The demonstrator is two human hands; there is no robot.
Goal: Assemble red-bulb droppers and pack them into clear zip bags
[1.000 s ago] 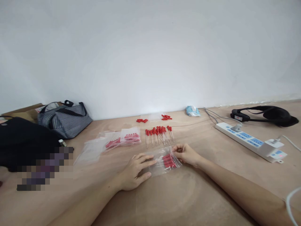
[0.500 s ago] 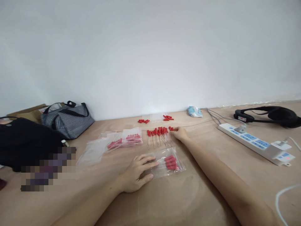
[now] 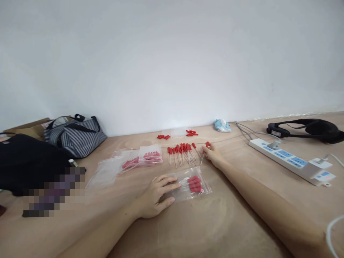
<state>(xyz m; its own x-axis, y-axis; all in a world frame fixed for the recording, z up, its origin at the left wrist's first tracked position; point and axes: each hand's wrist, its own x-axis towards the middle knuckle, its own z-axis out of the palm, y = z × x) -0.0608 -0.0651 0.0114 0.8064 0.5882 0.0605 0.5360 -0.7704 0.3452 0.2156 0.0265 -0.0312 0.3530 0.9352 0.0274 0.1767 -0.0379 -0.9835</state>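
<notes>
My left hand (image 3: 158, 195) lies with its fingers stretched over the left side of a clear zip bag (image 3: 181, 195). Inside that bag are several glass droppers with red rubber bulbs (image 3: 195, 184). Beyond it, several loose droppers (image 3: 177, 152) lie in a row, bulbs pointing away from me. My right hand (image 3: 212, 154) is at the right of this row, its fingers pinched on one dropper (image 3: 208, 144) whose red bulb shows above them. The glass stem of that dropper is mostly hidden by the hand.
Filled and flat zip bags (image 3: 129, 161) lie left of the row. Loose red bulbs (image 3: 191, 133) and glass tubes sit by the wall. A power strip (image 3: 290, 161), black headset (image 3: 306, 130) and blue tissue pack (image 3: 222, 125) are on the right, a striped bag (image 3: 77, 138) on the left.
My right hand has moved a little right and come away from the row with one dropper in its fingers. My left hand stays on the bag.
</notes>
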